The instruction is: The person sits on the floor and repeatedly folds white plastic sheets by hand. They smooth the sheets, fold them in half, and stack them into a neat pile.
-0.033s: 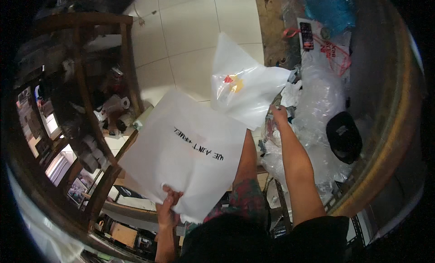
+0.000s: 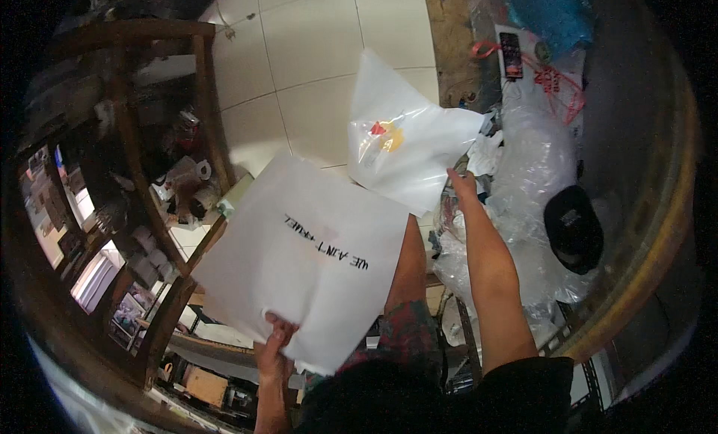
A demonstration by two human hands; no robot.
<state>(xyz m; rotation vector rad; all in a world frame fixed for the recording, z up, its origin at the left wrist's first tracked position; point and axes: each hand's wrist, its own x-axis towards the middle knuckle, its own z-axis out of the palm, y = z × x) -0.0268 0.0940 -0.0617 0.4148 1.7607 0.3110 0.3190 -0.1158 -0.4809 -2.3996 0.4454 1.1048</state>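
My left hand (image 2: 277,337) grips a large white sheet (image 2: 254,239) at its near edge, thumb lying on top. Black handwriting and a faint pale pink mark show on that sheet. Beyond it hangs a glossy, pale film sheet (image 2: 407,168) with a red and yellow print, its far corner pointing away. At the right edge of this film is my right hand (image 2: 462,183), fingers closed on the edge as far as I can make out. The two sheets overlap in view near the middle.
Crumpled clear plastic (image 2: 535,161) piles up on the right, with a black cap (image 2: 572,228) on it. A phone (image 2: 511,56) lies farther back beside a blue plastic bag (image 2: 550,15). Wooden shelving (image 2: 127,135) stands at left, over a tiled floor (image 2: 307,30).
The whole view has shifted very slightly. Both hands keep nearly the same places, and the sheets have hardly moved.
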